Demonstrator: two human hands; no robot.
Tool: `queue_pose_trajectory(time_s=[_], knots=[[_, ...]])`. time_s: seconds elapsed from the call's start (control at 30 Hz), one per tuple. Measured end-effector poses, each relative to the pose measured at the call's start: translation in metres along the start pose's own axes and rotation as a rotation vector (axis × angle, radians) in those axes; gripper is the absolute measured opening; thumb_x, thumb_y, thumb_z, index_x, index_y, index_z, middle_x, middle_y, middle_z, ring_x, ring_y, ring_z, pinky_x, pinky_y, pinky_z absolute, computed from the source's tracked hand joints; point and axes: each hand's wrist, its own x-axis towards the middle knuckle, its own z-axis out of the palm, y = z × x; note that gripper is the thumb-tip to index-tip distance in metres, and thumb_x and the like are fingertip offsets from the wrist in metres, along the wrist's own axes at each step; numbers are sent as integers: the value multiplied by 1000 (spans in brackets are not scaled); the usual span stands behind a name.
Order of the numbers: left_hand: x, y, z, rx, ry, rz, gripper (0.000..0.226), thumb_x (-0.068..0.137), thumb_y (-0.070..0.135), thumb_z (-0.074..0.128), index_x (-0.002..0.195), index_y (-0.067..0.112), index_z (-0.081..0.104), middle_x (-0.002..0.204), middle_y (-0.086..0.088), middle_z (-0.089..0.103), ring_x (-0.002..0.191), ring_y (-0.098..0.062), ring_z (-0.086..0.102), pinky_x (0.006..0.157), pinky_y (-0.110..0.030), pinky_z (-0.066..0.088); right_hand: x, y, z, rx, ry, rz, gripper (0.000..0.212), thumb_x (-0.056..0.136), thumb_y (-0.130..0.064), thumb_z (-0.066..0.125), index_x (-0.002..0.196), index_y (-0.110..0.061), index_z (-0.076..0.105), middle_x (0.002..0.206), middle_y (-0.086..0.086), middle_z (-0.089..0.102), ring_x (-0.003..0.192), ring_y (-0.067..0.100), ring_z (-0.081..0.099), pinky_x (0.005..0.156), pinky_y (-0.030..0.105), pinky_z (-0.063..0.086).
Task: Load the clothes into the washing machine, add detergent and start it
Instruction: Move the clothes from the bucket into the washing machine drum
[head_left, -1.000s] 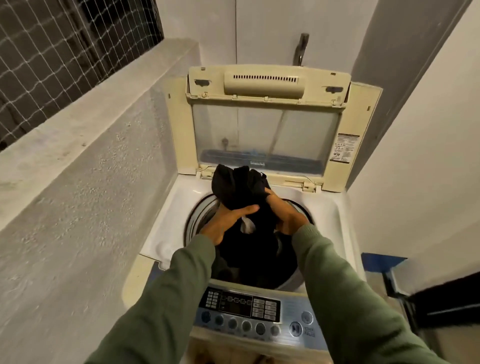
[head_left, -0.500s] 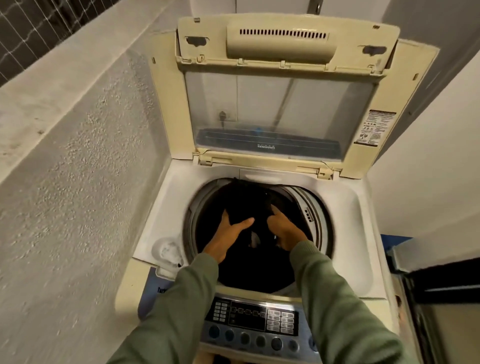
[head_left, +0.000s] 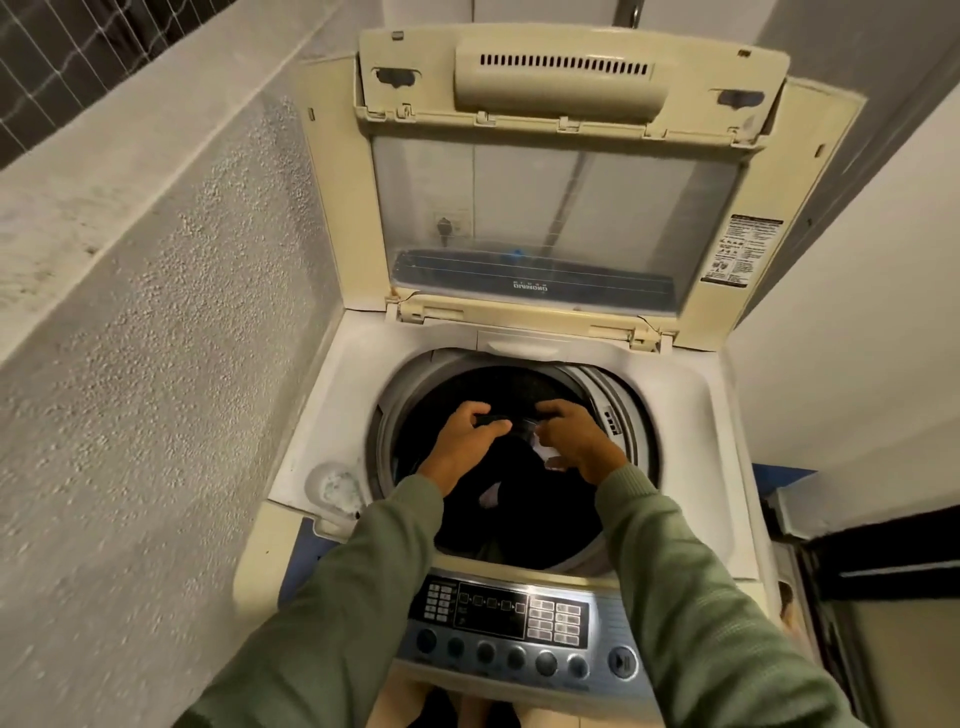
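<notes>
Control panel (head_left: 506, 621) nearest me, its row of round buttons untouched, both my green sleeves (head_left: 691, 597) reaching over it into the tub. Just past it the drum opening (head_left: 631, 415) of the washing machine (head_left: 727, 457), lid (head_left: 561, 171) standing upright at the back on its hinges. Dark clothes (head_left: 519, 509) lie inside the drum, a pale patch or tag showing among the black folds. Risks as I judge them: cloth bunched to one side could leave the load lopsided once it spins; a fold left draped over the rim could catch when the lid comes down; and my forearms hang right over the buttons, so a careless lean might press one before detergent is in. The small recess (head_left: 335, 486) at the left front corner of the deck looks crusted with residue; whether that is where detergent goes I cannot tell. Grip: left hand (head_left: 470, 434) curled, fingers and thumb pinched closed on a dark edge of the clothes. Right hand (head_left: 576, 436) likewise clenched on the same dark cloth, fingers tucked under, close beside the left with a small gap between. Both hands sit low inside the drum mouth, so I take this as pushing the load down, loading step not yet finished.
</notes>
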Motion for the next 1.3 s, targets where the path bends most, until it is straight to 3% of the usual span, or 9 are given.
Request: queue_pose_trajectory(time_s=[0.1,0.3,0.43,0.73,0.93,1.1,1.3], knots=[[-10,9,0,53,7,0,36,92,32,64,124,19,57,123,-7,58,107,-23,59,88,-39,53,-14,-5,-7,-132,-1,-74,26,92,-12,58,118,-15,60,92,15,60,71,23,56,56,32,47],[-38,26,6,182,17,79,21,94,26,61,113,20,62,104,-5,64,94,-26,66,81,-42,58,-40,-18,-19,-160,-33,-200,11,89,-11,64,98,-17,64,87,13,64,75,24,61,74,43,53],[-57,36,9,210,43,145,17,93,25,61,110,19,63,98,-4,66,87,-25,67,75,-40,58,-62,-27,-27,-216,-45,-219,12,91,-17,61,102,-19,63,81,6,62,68,20,60,67,36,49],[-103,44,24,142,66,305,14,92,9,60,105,9,65,86,-11,64,62,-19,59,46,-19,47,-126,-24,-39,-221,66,-338,12,90,-15,61,102,-17,64,81,3,64,72,19,63,58,28,46],[-134,36,49,53,13,374,14,90,5,60,101,14,63,74,-8,60,57,-19,57,49,-27,47,-185,8,-40,-64,301,-502,13,88,0,57,96,-4,67,77,6,66,61,21,64,47,13,45],[-165,27,86,27,-39,386,17,88,2,59,99,15,63,72,-6,60,57,-19,57,48,-28,46,-222,43,-54,-46,371,-508,15,86,-2,58,92,-10,69,80,7,71,60,17,66,52,17,46],[-197,20,144,58,-123,410,19,88,1,58,99,16,62,72,-10,60,56,-21,57,52,-34,48,-259,81,-91,-77,395,-451,13,88,-5,60,95,-7,70,88,16,72,74,27,71,51,19,50]])
